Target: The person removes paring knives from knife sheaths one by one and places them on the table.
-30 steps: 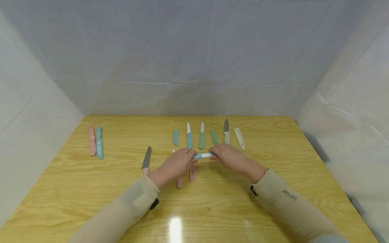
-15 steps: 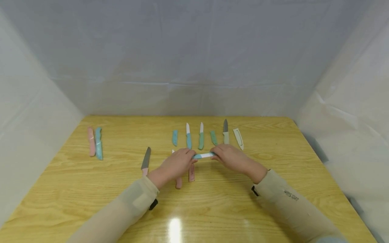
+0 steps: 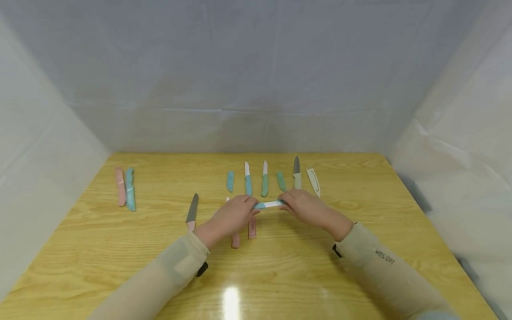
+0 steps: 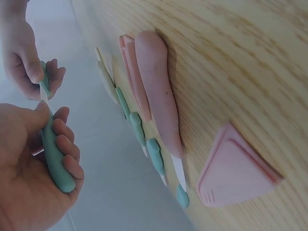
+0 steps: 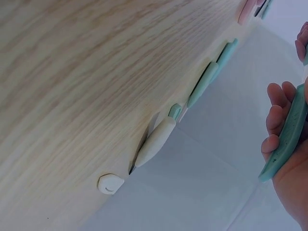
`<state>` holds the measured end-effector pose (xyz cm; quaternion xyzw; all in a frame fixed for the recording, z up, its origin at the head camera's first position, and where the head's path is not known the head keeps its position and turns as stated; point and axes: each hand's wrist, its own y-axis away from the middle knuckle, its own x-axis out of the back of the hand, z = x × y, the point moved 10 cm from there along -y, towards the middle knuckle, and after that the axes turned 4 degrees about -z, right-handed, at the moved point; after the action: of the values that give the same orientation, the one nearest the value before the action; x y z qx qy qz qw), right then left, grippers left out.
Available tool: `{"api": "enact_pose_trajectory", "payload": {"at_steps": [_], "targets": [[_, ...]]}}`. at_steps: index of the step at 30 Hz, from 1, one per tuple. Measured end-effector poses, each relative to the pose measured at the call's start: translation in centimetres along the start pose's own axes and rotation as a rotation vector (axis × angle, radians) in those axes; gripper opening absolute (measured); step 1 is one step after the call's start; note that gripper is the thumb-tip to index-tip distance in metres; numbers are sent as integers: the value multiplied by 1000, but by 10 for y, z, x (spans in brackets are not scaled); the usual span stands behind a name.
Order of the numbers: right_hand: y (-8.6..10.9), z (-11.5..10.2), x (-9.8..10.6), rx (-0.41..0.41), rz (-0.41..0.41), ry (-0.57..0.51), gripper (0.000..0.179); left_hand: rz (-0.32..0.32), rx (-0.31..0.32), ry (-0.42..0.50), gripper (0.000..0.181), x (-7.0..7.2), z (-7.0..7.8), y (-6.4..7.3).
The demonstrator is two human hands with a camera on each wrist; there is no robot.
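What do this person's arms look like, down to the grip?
The left sleeve and right sleeve are long and beige. The left has a greyish patch near the wrist; the right carries dark lettering, hard to read. A small black piece shows at each wrist. The left grip and right grip are bare.

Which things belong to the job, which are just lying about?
In the job, apparently:
held knife in left hand
held cover in right hand

Lying about on the table, probably:
dark-bladed pink knife
white-bladed pink knife
pink cover
blue knife, blue cover
green knife, green cover
cream knife, cream cover
covered pink knife, covered blue knife
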<state>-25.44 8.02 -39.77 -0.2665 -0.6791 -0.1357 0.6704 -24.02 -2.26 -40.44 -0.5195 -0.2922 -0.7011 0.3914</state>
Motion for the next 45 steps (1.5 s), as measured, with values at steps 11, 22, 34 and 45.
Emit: {"api": "enact_pose_trajectory", "payload": {"at_steps": [11, 22, 34, 45], "targets": [[1, 2, 0, -8, 8, 8, 22, 8, -20, -6, 22, 1, 0, 2], [10, 21, -2, -77, -27, -103, 19, -22, 88, 121, 21, -3, -18, 6], [15, 32, -14, -107, -198, -278, 33, -98, 242, 130, 16, -7, -25, 2], [10, -7, -18, 279, -161, -68, 21, -251, 348, -3, 42, -38, -10, -13]]}}
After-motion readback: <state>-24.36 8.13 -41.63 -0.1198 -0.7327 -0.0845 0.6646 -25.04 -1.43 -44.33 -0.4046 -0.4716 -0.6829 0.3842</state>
